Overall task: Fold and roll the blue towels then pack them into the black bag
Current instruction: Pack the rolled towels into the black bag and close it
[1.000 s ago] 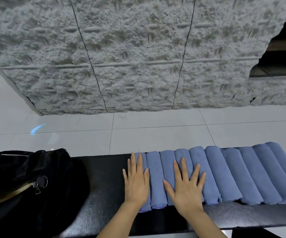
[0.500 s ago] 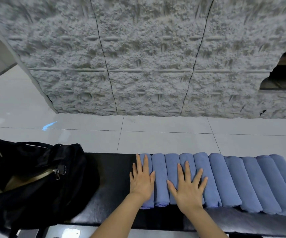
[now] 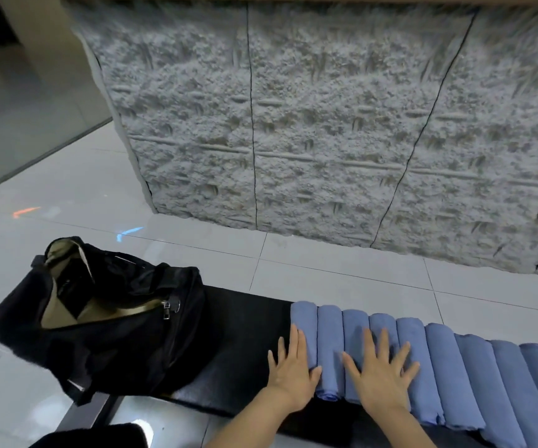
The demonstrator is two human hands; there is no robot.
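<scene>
on bench, ten blue towels, two hands, one bag

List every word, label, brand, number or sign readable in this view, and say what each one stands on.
No readable text anywhere in view.
On the black bag: no legible brand or label.
On the rolled blue towels: no printed tag shows.
On the floor: a blue mark and an orange mark, coloured shapes, not letters.

Blue towels, black bag tan-lined, grey wall.
</scene>
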